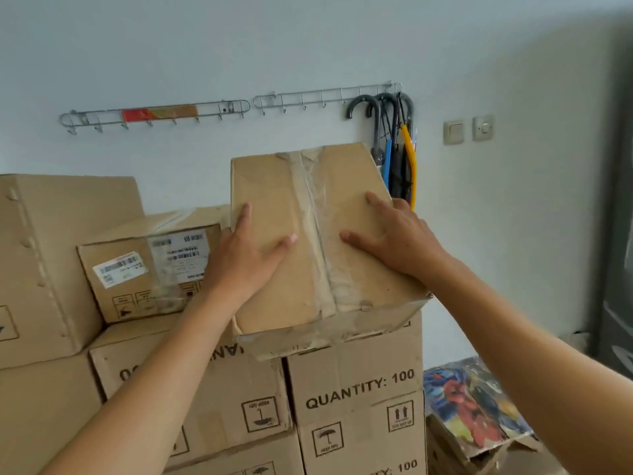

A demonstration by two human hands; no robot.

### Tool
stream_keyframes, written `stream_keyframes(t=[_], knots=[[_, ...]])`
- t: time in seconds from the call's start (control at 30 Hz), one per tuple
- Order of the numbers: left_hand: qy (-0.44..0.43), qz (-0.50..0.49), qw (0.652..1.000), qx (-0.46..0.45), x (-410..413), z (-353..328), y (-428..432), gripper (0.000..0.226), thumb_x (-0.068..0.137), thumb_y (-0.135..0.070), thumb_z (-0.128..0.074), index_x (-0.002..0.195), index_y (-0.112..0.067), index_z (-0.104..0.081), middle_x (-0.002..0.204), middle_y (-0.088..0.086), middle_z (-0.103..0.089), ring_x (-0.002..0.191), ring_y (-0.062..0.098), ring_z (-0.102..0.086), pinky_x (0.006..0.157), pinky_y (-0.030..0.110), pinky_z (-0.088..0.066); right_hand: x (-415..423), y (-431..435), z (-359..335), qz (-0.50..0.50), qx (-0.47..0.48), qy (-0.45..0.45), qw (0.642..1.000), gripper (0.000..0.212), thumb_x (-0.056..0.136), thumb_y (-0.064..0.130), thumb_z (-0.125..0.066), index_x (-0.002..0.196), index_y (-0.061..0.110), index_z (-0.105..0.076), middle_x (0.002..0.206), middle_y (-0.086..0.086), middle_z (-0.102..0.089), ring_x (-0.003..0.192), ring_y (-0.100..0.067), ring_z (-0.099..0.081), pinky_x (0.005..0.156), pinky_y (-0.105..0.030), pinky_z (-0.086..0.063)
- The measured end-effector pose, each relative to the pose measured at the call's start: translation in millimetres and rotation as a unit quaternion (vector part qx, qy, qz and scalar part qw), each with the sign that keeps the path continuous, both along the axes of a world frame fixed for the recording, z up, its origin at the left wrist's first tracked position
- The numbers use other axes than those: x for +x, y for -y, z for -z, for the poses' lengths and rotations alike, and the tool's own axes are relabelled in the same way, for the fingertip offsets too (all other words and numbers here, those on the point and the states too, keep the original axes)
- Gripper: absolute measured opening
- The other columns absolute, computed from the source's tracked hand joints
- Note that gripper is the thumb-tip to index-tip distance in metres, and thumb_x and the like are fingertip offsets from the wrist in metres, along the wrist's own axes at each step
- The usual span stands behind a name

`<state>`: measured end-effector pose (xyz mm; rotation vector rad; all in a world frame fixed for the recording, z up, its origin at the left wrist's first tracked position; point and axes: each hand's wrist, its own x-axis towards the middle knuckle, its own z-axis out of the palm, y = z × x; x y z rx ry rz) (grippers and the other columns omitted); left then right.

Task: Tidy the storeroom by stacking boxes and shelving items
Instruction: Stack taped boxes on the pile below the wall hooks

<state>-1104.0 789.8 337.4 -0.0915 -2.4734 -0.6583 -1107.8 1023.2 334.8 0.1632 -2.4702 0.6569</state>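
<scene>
A worn, taped cardboard box point(308, 186) rests tilted on top of the stack, above the box printed "QUANTITY: 100" point(359, 392). My left hand point(245, 253) lies flat on its near face at the left edge, fingers spread. On the right half of that face my right hand point(394, 241) presses flat, its fingers reaching toward the right edge. Neither hand wraps around the box. To the left sits a smaller labelled box point(137, 269), and a tall box point(51, 241) stands beyond it.
More cartons are stacked below and to the left. Metal hook rails point(154, 113) run along the wall. Umbrellas point(399, 145) hang right behind the tilted box. A colourful floral box point(472, 406) sits low at the right, and a dark panel point(616, 217) edges the right side.
</scene>
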Motion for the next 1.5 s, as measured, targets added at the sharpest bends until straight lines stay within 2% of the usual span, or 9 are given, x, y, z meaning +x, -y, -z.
stream_keyframes(t=[0.5,0.6,0.67,0.73,0.87,1.0,1.13,1.27,1.5], knots=[[0.127,-0.060,0.990,0.033,-108,-57,16,0.092,0.079,-0.071,-0.057,0.150,-0.018,-0.033,0.157,0.002,-0.030,0.142,0.025,-0.031,0.109,0.035,-0.030,-160,19,-56,-0.089,0.053,0.130,0.986,0.084,0.080,0.073,-0.053,0.141,0.015,-0.042,0.144,-0.009,-0.044,0.129,-0.030,-0.043,0.098,-0.038,-0.037],[0.112,-0.067,0.991,0.025,-121,-58,19,0.064,0.083,-0.060,-0.062,0.128,-0.014,-0.060,0.130,0.004,-0.056,0.119,0.021,-0.051,0.092,0.030,-0.039,-184,25,-60,-0.078,0.090,0.169,0.978,0.085,0.078,0.076,-0.051,0.137,0.015,-0.047,0.139,-0.006,-0.049,0.125,-0.028,-0.047,0.093,-0.036,-0.039],[0.095,-0.069,0.993,0.005,-127,-61,23,0.042,0.085,-0.053,-0.065,0.108,-0.018,-0.067,0.111,0.004,-0.060,0.104,0.018,-0.055,0.079,0.027,-0.039,-198,27,-60,-0.071,0.099,0.180,0.976,0.073,0.077,0.077,-0.051,0.115,0.015,-0.059,0.124,-0.005,-0.057,0.112,-0.026,-0.053,0.081,-0.033,-0.041],[0.071,-0.065,0.995,-0.003,-131,-63,26,0.044,0.086,-0.050,-0.065,0.115,-0.017,-0.069,0.128,0.001,-0.062,0.119,0.019,-0.054,0.088,0.028,-0.041,-207,28,-60,-0.067,0.088,0.156,0.982,0.057,0.080,0.071,-0.056,0.087,0.014,-0.059,0.101,-0.004,-0.061,0.098,-0.026,-0.056,0.071,-0.032,-0.041],[0.054,-0.019,0.998,0.012,-124,-61,29,0.046,0.089,-0.055,-0.059,0.119,-0.022,-0.069,0.139,-0.001,-0.055,0.131,0.017,-0.047,0.093,0.026,-0.035,-201,26,-66,-0.095,0.042,0.088,0.991,0.055,0.088,0.056,-0.058,0.119,0.011,-0.063,0.125,-0.005,-0.060,0.115,-0.026,-0.054,0.093,-0.036,-0.044],[0.043,0.024,0.998,0.028,-104,-57,31,0.056,0.084,-0.068,-0.050,0.118,-0.027,-0.068,0.138,-0.003,-0.055,0.129,0.015,-0.048,0.095,0.026,-0.035,-180,19,-65,-0.172,0.013,0.023,0.985,0.055,0.087,0.058,-0.056,0.126,0.019,-0.060,0.136,0.001,-0.055,0.126,-0.019,-0.050,0.101,-0.032,-0.040],[0.040,0.064,0.997,-0.013,-82,-48,26,0.075,0.069,-0.083,-0.045,0.126,-0.036,-0.061,0.141,-0.013,-0.050,0.134,0.011,-0.041,0.107,0.033,-0.033,-145,11,-52,-0.241,0.066,-0.064,0.966,0.056,0.087,0.063,-0.048,0.125,0.024,-0.062,0.130,0.008,-0.059,0.120,-0.011,-0.052,0.096,-0.024,-0.038],[0.044,0.039,0.989,-0.138,-76,-32,28,0.099,0.056,-0.098,-0.037,0.135,-0.040,-0.052,0.141,-0.020,-0.049,0.131,0.009,-0.045,0.107,0.039,-0.039,-125,10,-33,-0.221,0.175,-0.100,0.954,0.068,0.082,0.076,-0.037,0.127,0.030,-0.060,0.131,0.009,-0.057,0.114,-0.013,-0.056,0.092,-0.034,-0.048],[0.045,0.014,0.980,-0.191,-97,-35,38,0.084,0.068,-0.089,-0.041,0.134,-0.039,-0.053,0.140,-0.019,-0.051,0.129,0.010,-0.048,0.101,0.034,-0.041,-150,25,-23,-0.173,0.234,-0.146,0.946,0.077,0.080,0.080,-0.018,0.110,0.028,-0.067,0.108,0.010,-0.067,0.092,-0.015,-0.062,0.072,-0.035,-0.053]])
